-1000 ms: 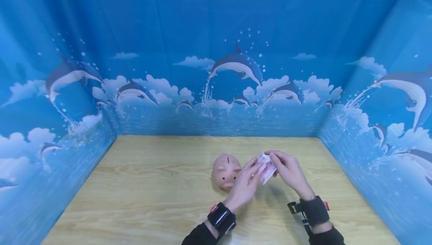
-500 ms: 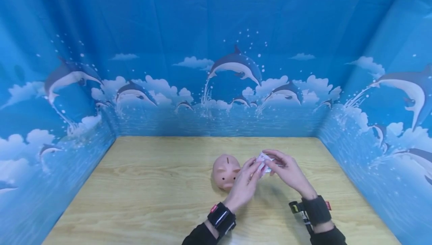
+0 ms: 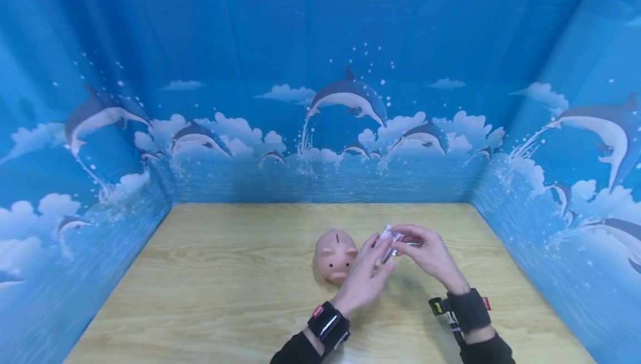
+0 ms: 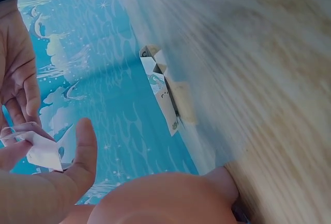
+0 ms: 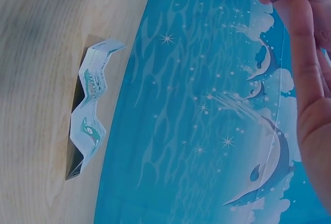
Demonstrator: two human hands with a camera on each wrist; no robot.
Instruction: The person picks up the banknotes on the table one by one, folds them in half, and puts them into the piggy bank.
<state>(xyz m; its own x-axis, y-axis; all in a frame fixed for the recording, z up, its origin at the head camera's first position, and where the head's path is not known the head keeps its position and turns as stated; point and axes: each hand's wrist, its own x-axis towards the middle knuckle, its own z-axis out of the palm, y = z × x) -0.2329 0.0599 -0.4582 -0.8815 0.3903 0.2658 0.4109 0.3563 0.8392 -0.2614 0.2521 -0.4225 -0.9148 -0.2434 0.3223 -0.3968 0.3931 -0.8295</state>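
Note:
In the head view a pink-and-white banknote point(image 3: 386, 243) is held in the air, bent and folded between both hands. My left hand point(image 3: 361, 276) pinches its left side; my right hand point(image 3: 429, 250) pinches its right side with thumb and fingers. The left wrist view shows the folded note point(image 4: 45, 152) between the fingertips. Just left of my left hand stands a pink piggy bank point(image 3: 333, 255), its slot on top and its face toward me, partly covered by that hand. A second banknote point(image 5: 90, 107), bluish-green and creased in a zigzag, stands on edge on the table below the hands.
The pale wooden table point(image 3: 225, 275) is enclosed at the back and sides by a blue curtain point(image 3: 260, 47) printed with dolphins. Black straps point(image 3: 329, 325) circle both wrists. The zigzag note is hidden behind the hands in the head view.
The pink banknote, spread flatter a second ago, is now folded into a narrower shape. My right fingers have moved along it; the piggy bank stays put.

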